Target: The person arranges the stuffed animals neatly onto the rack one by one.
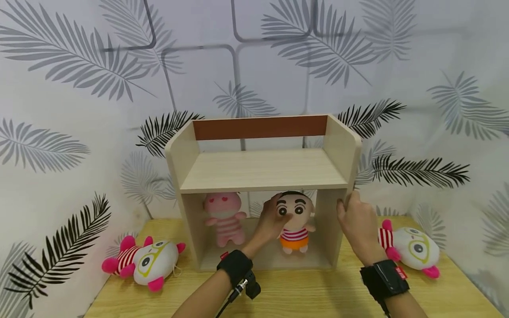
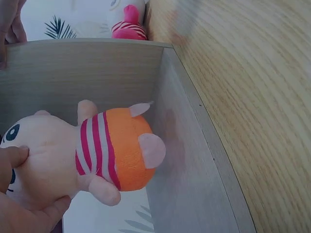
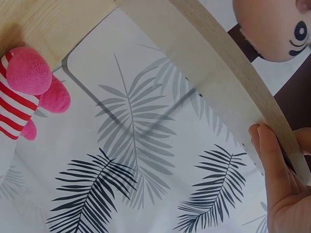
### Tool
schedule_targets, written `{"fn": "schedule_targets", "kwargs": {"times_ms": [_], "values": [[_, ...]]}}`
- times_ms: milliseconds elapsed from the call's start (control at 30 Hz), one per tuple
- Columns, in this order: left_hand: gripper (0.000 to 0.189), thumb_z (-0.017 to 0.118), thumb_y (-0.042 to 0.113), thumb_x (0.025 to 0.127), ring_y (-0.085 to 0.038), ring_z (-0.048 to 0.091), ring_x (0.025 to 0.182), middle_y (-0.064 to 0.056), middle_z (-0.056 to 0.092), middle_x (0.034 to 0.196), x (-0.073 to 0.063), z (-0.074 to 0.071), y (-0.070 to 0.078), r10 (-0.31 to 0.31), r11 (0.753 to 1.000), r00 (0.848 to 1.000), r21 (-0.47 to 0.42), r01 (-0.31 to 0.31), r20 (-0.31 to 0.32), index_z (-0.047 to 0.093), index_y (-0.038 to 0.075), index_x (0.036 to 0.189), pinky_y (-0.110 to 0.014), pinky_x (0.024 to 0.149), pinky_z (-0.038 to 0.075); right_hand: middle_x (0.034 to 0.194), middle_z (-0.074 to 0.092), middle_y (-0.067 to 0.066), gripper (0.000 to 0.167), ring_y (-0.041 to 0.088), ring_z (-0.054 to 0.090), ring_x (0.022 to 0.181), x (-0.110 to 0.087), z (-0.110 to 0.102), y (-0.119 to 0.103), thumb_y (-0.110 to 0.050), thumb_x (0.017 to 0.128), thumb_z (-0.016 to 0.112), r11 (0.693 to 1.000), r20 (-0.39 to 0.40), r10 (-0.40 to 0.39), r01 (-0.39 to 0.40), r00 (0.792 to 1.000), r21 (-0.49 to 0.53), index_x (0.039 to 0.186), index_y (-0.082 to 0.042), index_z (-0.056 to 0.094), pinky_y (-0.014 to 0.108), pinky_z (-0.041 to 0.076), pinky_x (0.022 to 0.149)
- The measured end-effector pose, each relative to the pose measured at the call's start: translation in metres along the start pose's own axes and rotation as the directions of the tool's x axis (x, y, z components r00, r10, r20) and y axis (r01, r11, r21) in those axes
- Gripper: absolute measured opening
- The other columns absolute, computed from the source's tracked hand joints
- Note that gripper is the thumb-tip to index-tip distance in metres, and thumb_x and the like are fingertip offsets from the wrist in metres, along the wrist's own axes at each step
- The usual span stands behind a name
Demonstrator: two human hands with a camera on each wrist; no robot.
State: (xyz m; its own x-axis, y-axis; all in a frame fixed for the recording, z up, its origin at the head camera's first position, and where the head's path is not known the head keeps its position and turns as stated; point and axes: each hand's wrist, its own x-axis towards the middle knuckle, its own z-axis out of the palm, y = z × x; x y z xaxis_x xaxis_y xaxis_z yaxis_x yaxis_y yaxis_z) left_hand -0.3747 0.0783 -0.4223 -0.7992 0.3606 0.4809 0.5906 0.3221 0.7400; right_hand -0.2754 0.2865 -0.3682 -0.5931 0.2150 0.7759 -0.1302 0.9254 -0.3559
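Observation:
My left hand [image 1: 269, 224] grips the head of a plush boy doll [image 1: 294, 221] with striped top and orange shorts, inside the lower compartment of a small wooden shelf [image 1: 262, 172]. In the left wrist view, the thumb presses on the doll's [image 2: 129, 150] face while other fingers curl under the head. My right hand [image 1: 359, 225] holds the shelf's right side panel by its front edge; in the right wrist view, fingers [image 3: 272, 160] lie on its outer face and the thumb is on the inner side. Left of the doll, a pink plush toy [image 1: 226, 218] stands in the same compartment.
On the wooden table [image 1: 278, 296], a white and pink plush toy with yellow glasses [image 1: 149, 263] lies left of the shelf. A similar plush toy [image 1: 413, 247] lies to the right, beyond my right wrist. A leaf-patterned backdrop [image 1: 99, 132] hangs behind.

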Motion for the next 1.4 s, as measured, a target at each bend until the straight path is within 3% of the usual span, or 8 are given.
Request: {"fn": "schedule_targets", "kwargs": {"times_ms": [200, 633, 833, 1067, 1400], "values": [[0.067, 0.067, 0.011, 0.094, -0.039, 0.040, 0.135, -0.026, 0.038, 0.148, 0.009, 0.011, -0.010, -0.031, 0.999, 0.999, -0.022, 0.031, -0.007, 0.034, -0.002, 0.150, -0.050, 0.109, 0.034, 0.066, 0.056, 0.037, 0.024, 0.057, 0.060, 0.062, -0.001, 0.002, 0.001, -0.006, 0.091, 0.067, 1.000, -0.004, -0.019, 0.019, 1.000, -0.001, 0.088, 0.010, 0.049, 0.061, 0.045, 0.049], [0.066, 0.069, 0.010, 0.092, -0.040, 0.041, 0.134, -0.028, 0.040, 0.146, 0.017, 0.034, -0.016, -0.007, 0.999, 1.000, -0.042, 0.006, -0.014, 0.038, -0.005, 0.148, -0.051, 0.109, 0.035, 0.070, 0.058, 0.039, 0.026, 0.056, 0.061, 0.064, 0.000, 0.000, 0.000, -0.007, 0.091, 0.067, 1.000, 0.025, -0.008, 0.008, 1.000, 0.003, 0.092, 0.012, 0.050, 0.061, 0.047, 0.051], [0.063, 0.067, 0.009, 0.094, -0.041, 0.040, 0.134, -0.028, 0.039, 0.146, 0.017, 0.039, -0.016, -0.003, 0.997, 0.999, -0.072, 0.000, -0.053, 0.038, -0.006, 0.147, -0.052, 0.108, 0.034, 0.074, 0.060, 0.039, 0.027, 0.055, 0.063, 0.067, -0.001, -0.001, 0.000, -0.008, 0.093, 0.065, 1.000, 0.051, 0.004, -0.004, 0.999, 0.001, 0.095, 0.015, 0.050, 0.059, 0.050, 0.052], [0.063, 0.070, 0.010, 0.092, -0.042, 0.042, 0.131, -0.028, 0.042, 0.145, 0.021, 0.042, -0.019, 0.004, 0.997, 0.996, -0.071, -0.010, -0.087, 0.039, -0.007, 0.145, -0.054, 0.108, 0.035, 0.070, 0.059, 0.037, 0.026, 0.056, 0.062, 0.065, -0.001, 0.000, 0.002, -0.007, 0.091, 0.068, 1.000, 0.025, -0.010, 0.010, 1.000, -0.007, 0.091, 0.013, 0.050, 0.060, 0.048, 0.051], [0.066, 0.068, 0.019, 0.093, -0.041, 0.040, 0.132, -0.027, 0.040, 0.145, 0.026, 0.042, -0.028, -0.038, 0.999, 0.997, -0.038, 0.035, -0.067, 0.037, -0.001, 0.148, -0.054, 0.108, 0.034, 0.070, 0.060, 0.037, 0.026, 0.054, 0.063, 0.065, -0.001, 0.001, 0.004, -0.007, 0.091, 0.067, 1.000, 0.024, -0.014, 0.014, 1.000, 0.001, 0.092, 0.013, 0.051, 0.059, 0.049, 0.050]]}}
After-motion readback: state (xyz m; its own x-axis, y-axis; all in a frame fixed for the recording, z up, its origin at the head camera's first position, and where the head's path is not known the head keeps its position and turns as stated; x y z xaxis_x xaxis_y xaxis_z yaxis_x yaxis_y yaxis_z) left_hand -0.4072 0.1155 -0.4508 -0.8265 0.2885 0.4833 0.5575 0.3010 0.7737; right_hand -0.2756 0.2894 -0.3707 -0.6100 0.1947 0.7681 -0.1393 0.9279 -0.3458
